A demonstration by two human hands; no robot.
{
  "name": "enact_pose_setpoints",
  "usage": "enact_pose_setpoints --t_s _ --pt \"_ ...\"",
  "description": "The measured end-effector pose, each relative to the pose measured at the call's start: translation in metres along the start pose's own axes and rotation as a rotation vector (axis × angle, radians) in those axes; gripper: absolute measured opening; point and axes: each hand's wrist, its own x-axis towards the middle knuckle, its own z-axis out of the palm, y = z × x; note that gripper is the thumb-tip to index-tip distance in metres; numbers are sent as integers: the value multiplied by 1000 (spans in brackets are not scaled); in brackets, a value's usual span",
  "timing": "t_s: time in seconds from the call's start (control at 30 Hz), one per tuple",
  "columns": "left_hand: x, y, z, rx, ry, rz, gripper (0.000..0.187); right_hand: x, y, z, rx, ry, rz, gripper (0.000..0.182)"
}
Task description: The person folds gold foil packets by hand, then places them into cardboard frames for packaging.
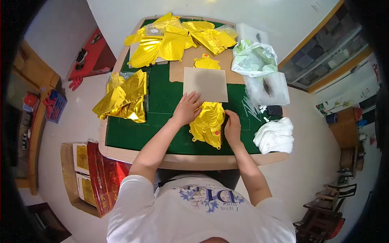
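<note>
My left hand (188,108) lies with fingers spread over the lower left corner of a square beige cardboard sheet (206,84), its thumb side over a crinkled gold foil balloon (207,125). The balloon lies flat in front of me, with small tabs along its edge and a red spot at its lower right. My right hand (232,127) rests at the balloon's right edge, fingers slightly bent and apart; its thumb is mostly hidden. Another gold foil piece (206,62) with a red spot pokes out behind the cardboard sheet.
Gold foil pieces (170,44) are heaped at the back of the green table (166,135). More gold foil (127,97) lies at left. On the right are a plastic bag (255,58), clear packets (269,91), white strips (252,106), a black object (274,111) and a white bundle (274,135).
</note>
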Motion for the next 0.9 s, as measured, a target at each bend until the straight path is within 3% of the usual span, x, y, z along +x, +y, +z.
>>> enact_pose_setpoints --t_s 0.17,0.23,0.3,0.37,0.43,0.5,0.57,0.63,0.77,0.83,0.9 --pt "0 1 -2 -9 0 9 40 -6 -13 -9 47 -108 -35 29" --pt "0 1 -2 2 4 14 40 -4 -24 -8 160 -83 89 32" --pt "0 1 -2 -8 4 12 40 -3 -13 -3 89 35 78 30" --pt "-1 0 0 -20 1 10 40 -1 -6 -6 -225 -66 194 26" --pt "0 0 0 6 11 14 39 3 -4 -5 -248 -73 183 28" --pt "0 0 1 4 -1 11 40 8 -8 -5 -264 -223 257 27" --pt "0 0 0 7 -8 5 40 14 -11 -1 -228 -251 307 28" --pt "0 -1 1 36 -13 15 40 18 -13 4 110 -227 414 20" --pt "0 -1 1 6 -10 8 42 16 -27 9 235 -224 344 16" --pt "-1 -1 1 6 -8 15 42 12 -23 14 184 -137 38 19" --pt "-1 -1 1 0 4 22 41 7 -19 11 124 -94 -57 23"
